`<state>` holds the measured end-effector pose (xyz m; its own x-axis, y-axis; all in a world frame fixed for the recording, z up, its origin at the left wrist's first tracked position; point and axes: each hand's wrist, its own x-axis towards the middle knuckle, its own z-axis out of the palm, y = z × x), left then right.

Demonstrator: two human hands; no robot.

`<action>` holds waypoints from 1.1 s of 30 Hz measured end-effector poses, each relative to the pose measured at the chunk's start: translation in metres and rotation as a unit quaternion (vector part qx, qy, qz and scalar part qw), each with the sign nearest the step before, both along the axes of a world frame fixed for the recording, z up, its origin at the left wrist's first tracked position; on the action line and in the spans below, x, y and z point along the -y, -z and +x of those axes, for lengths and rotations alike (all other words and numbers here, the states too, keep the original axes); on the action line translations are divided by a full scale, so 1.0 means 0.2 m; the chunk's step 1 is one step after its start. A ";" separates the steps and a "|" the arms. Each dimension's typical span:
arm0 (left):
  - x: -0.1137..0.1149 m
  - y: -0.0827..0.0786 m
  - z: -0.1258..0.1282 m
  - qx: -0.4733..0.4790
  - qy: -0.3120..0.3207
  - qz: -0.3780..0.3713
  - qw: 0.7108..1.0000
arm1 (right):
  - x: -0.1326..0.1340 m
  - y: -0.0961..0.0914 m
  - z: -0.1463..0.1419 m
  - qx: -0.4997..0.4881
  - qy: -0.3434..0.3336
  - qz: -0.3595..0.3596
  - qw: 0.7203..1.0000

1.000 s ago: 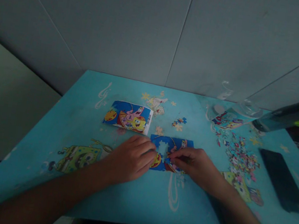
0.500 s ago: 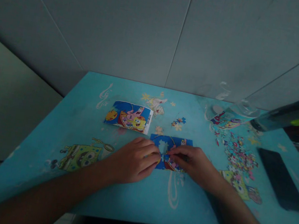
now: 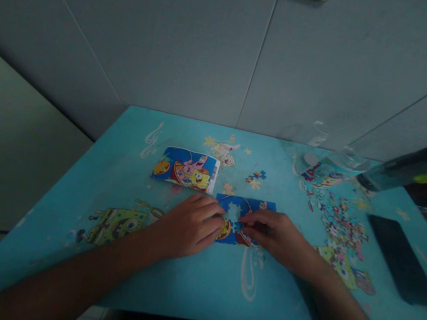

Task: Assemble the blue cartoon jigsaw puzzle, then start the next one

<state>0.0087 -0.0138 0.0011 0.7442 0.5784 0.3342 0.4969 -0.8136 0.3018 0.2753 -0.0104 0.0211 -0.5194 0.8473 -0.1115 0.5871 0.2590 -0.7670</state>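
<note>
A partly assembled jigsaw puzzle (image 3: 244, 238) lies flat on the table, blue with cartoon figures, with an irregular gap left of its middle. At its left edge rests my left hand (image 3: 196, 226), fingers bent and close together, the tips pressing on the puzzle. My right hand (image 3: 276, 235) is over the puzzle's right half. Its thumb and index finger pinch at the right side of the gap, on what looks like a puzzle piece mostly hidden by the fingertips. Behind the puzzle lie a few loose joined pieces (image 3: 257, 176). The picture card (image 3: 184, 169) shows the same scene.
Many loose puzzle pieces (image 3: 342, 220) are heaped on the right. Beside them lies a dark phone-like slab (image 3: 401, 260). A clear container with a printed label (image 3: 326, 173) and a dark bottle with a green strip (image 3: 415, 164) lie at the back right. A wall borders the table's far edge.
My left hand has drawn back slightly to the left, showing more of the puzzle's lower left. The right hand stays at the gap. The view has tilted up a little.
</note>
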 end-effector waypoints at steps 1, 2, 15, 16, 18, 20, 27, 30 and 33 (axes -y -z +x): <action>0.00 0.00 0.00 -0.001 0.002 0.002 1.000 | 0.00 0.00 0.00 0.006 -0.001 0.002 1.000; 0.00 -0.01 0.00 -0.004 0.004 0.003 1.000 | 0.00 0.00 0.00 0.011 -0.002 0.007 1.000; 0.00 0.00 0.00 -0.016 0.012 0.000 1.000 | -0.01 0.01 -0.02 0.031 0.006 0.026 0.999; 0.00 -0.01 0.00 -0.017 0.013 0.000 1.000 | -0.01 0.01 -0.02 0.030 0.009 0.025 0.999; 0.00 -0.01 0.00 -0.017 0.014 -0.001 1.000 | -0.01 0.00 -0.02 0.029 0.015 0.025 0.999; 0.00 -0.01 0.00 -0.016 0.014 -0.002 1.000 | 0.00 0.00 -0.02 0.030 0.021 0.027 0.999; 0.00 -0.01 0.00 -0.017 0.014 0.002 1.000 | -0.01 0.02 -0.01 0.027 0.019 0.026 0.999; 0.00 -0.01 0.00 -0.018 0.018 0.001 1.000 | -0.01 0.02 -0.02 0.026 0.014 0.034 0.999; 0.00 -0.02 0.00 -0.016 0.018 0.002 1.000 | -0.01 0.01 -0.02 0.026 0.016 0.036 0.999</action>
<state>0.0095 -0.0145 0.0047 0.7750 0.5495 0.3122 0.4760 -0.8325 0.2836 0.2715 -0.0090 0.0194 -0.4865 0.8703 -0.0765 0.6350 0.2920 -0.7152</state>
